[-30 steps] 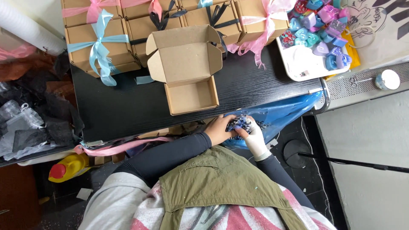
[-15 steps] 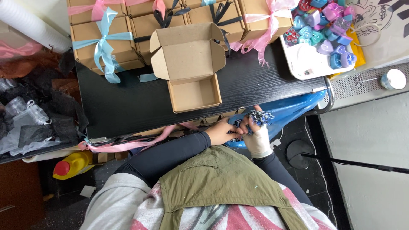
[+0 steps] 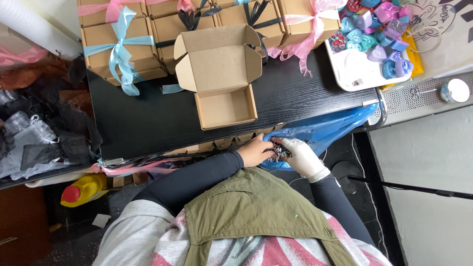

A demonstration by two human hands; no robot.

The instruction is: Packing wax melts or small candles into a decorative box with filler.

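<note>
- Far left, a yellow bottle [image 3: 84, 189] with a red cap lay low on the floor, under the tabletop [image 3: 143, 118] edge; dark mesh and clear bags crowded that side.
- A pink ribbon [image 3: 133, 167] trailed along the near edge, close to the left forearm; a sleeve could have snagged it, I judged.
- The left hand [image 3: 255, 150], bare, curled its fingers narrowly around a small dark, glittery clump [image 3: 280, 150] just below the tabletop's front edge.
- The right hand [image 3: 301, 156], in a white glove, pinched the same clump from the other side, at the mouth of the blue plastic bag [image 3: 335, 130].
- Risk as I saw it: loose bits could have slipped between the hands and dropped to the floor, since nothing lay beneath them but the sagging bag.
- The open cardboard box [image 3: 224, 106] sat empty just above the hands, flaps up.
- Behind it, ribbon-tied boxes [image 3: 120, 47] stood in a row.
- To the right, a white tray [image 3: 352, 74] of coloured heart shapes sat near the tabletop corner.
</note>
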